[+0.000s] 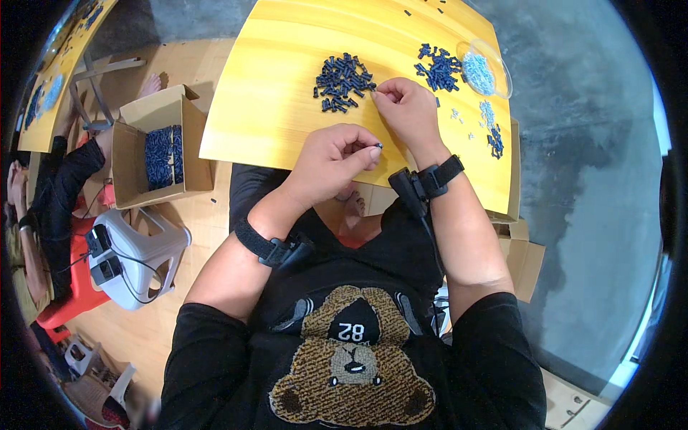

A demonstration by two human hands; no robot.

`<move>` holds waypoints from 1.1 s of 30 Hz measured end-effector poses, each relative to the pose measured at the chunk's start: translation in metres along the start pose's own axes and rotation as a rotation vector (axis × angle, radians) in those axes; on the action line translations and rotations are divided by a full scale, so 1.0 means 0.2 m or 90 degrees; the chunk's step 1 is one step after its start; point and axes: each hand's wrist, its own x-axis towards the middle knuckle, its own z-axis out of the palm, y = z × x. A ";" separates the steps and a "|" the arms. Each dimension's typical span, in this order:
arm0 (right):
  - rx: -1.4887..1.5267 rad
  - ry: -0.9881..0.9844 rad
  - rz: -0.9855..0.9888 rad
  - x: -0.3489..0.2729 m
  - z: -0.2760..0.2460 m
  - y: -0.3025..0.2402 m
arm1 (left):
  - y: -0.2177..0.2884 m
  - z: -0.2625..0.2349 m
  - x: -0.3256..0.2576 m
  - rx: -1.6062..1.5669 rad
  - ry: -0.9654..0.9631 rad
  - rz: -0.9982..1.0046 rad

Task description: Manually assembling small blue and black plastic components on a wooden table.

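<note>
Left hand (328, 160) pinched a small dark piece (379, 146) by the near edge of the yellow tabletop (265, 100), right hand (410, 118) nearly closed beside the dark pile (342, 82), hold unclear, open surface stretched leftward.

Left hand (331, 161): its grip covers most of a small dark-blue piece (379, 146); exact form too small to tell. Right hand (410, 113): fingertips at the right margin of a loose heap of small black tubular pieces (342, 82); whether they pinch one, cannot tell. Pale-blue bits (477, 74) in a clear round plastic tub (503, 79): too small to make out singly. Yellow wood-grained table (272, 86): far side cut off by upper edge. Brown cardboard box (527, 265), right: partly hidden by table and forearm. Seated co-worker (57, 190), left: cut off by dark lens rim. Lower left: pale patch (147, 412), blurred, unidentified.
</note>
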 end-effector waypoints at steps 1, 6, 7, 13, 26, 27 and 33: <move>-0.010 0.000 0.002 0.00 0.00 0.00 | 0.00 0.00 0.00 -0.002 -0.001 0.002; -0.062 0.008 -0.003 0.03 0.02 -0.01 | -0.01 0.00 0.00 -0.009 0.001 0.014; -0.068 0.009 -0.006 0.03 0.02 0.00 | -0.01 0.00 0.00 -0.009 0.001 0.016; -0.055 0.015 -0.009 0.03 0.02 0.01 | -0.01 0.00 0.00 -0.002 -0.004 0.013; -0.057 -0.008 -0.051 -0.11 -0.13 0.11 | 0.00 0.01 0.00 0.026 0.003 0.018; -0.057 -0.007 -0.049 -0.12 -0.15 0.11 | 0.01 0.01 0.00 0.027 0.000 0.016; -0.061 0.044 -0.111 -0.12 -0.15 0.10 | 0.00 0.01 0.00 0.016 0.004 0.010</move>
